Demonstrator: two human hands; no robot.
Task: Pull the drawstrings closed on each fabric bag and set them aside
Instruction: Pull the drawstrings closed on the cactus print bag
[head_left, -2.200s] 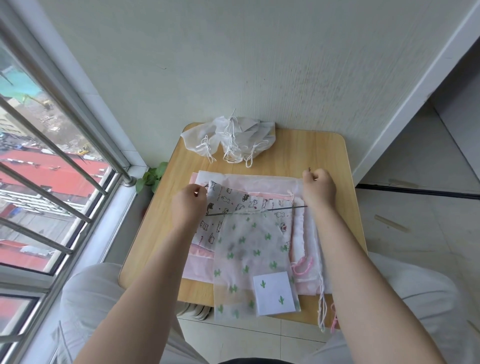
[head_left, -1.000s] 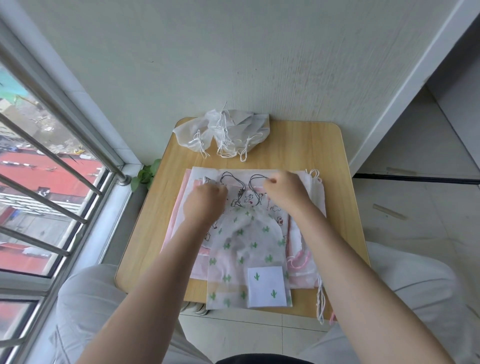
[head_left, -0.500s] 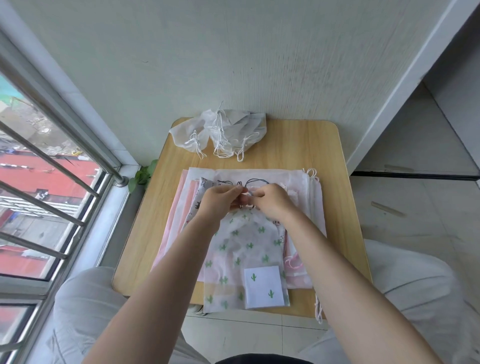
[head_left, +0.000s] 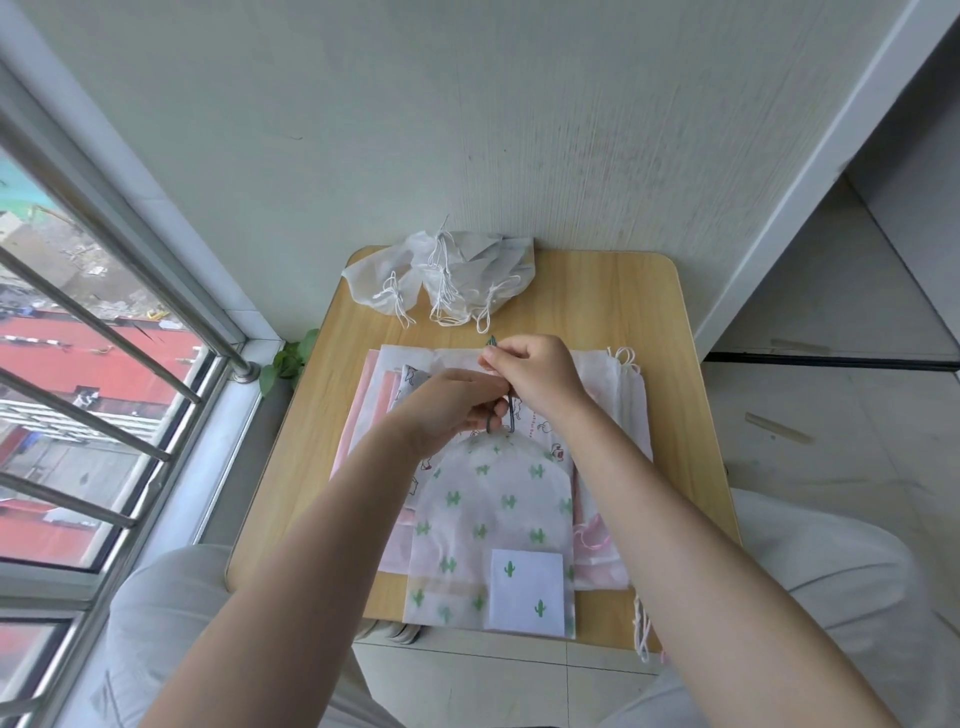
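1. Translucent cactus-print bag (head_left: 493, 519), nearest, on top of the flat stack of unclosed bags (head_left: 613, 410) on the wooden table (head_left: 613, 306); mouth gathered to a point, so judged cinched.
2. Left hand (head_left: 447, 410) curled at the gathered neck, pinching it.
3. Right hand (head_left: 540, 374) just beyond, fingers pinched on the dark drawstring (head_left: 511, 415).
4. Step in hand: final tightening. Next: lift to the closed white bags (head_left: 447, 275) at the far edge.

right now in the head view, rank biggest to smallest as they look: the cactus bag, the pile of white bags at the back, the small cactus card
1. cactus bag
2. pile of white bags, though it lies farther from the camera, so unsure
3. small cactus card
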